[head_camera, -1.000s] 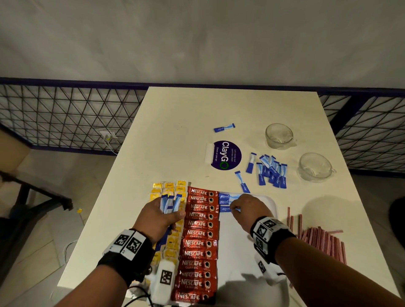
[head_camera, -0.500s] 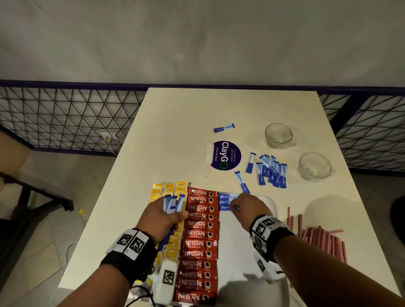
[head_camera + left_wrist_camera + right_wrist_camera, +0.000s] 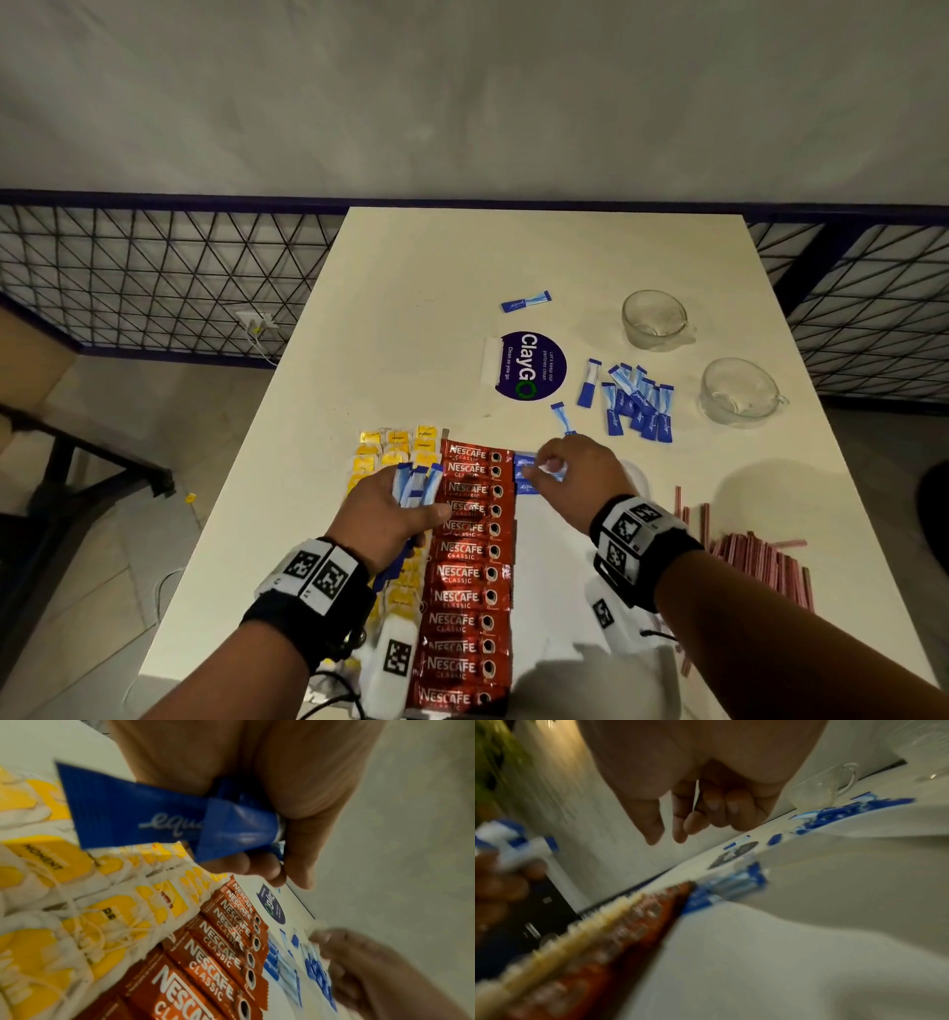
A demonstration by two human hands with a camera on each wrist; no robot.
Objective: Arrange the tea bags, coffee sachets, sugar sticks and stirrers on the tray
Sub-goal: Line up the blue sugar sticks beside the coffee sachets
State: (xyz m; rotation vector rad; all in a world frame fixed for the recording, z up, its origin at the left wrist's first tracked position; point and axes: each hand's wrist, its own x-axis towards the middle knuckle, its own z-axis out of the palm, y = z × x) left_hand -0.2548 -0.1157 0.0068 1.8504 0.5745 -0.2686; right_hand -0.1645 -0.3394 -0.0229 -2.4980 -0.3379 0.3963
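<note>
Two hands: over tray [image 3: 636, 475].
Left hand [image 3: 382, 516]: fingers clamped round blue "equal" sugar sticks [image 3: 417, 483], above tea bags [image 3: 395, 447].
Right hand [image 3: 577, 475]: fingers curled, holding nothing, above tray's 12 o'clock sticks [image 3: 525, 473].
Sachets [image 3: 464, 573]: "NESCAFE CLASSIC".
Sticker [image 3: 531, 365]: "ClayGO".

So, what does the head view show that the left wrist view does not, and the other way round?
Only the head view shows the two glass cups, the pile of stirrers, the loose sugar sticks on the table, and both wristbands.

Only the left wrist view shows the "equal" print on the sugar sticks in the left hand, and the tea bags' strings close up.

Both show the coffee sachets, tea bags, round sticker, and the right hand at the sugar sticks on the tray.
</note>
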